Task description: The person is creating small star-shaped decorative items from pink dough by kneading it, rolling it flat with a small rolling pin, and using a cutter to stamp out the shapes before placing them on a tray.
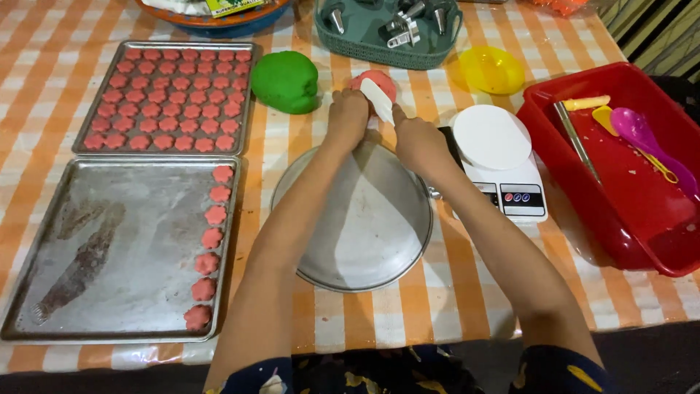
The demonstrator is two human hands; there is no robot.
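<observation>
Orange-and-white checked cloth covers the table [452, 292] where I work, seen from above. At the far edge of the round metal plate [364, 226], a lump of pink dough [380, 80] sits on the cloth, just beyond my knuckles. My right hand [417, 142] pinches a white scraper [377, 100] between thumb and fingers, its blade laid against the pink dough. My left hand [347, 117] is curled closed beside it, touching the near side of the same lump; whether it grips any dough I cannot tell.

Just left of the pink lump lies a ball of green dough [286, 82], apart from it. To the right of my right wrist stands a white kitchen scale [496, 157] with a round platform, and behind that a small yellow bowl [492, 69]. Farther right, a red plastic tub [642, 211] holds a purple spoon [645, 142], a yellow spoon and a metal tool.

On the left, two metal baking trays lie end to end: the far tray [166, 98] is filled with rows of pink flower-shaped cookies, while the near tray [109, 248] carries a single column of them along its right edge. At the back, a green basket [386, 36] holds metal piping nozzles.
</observation>
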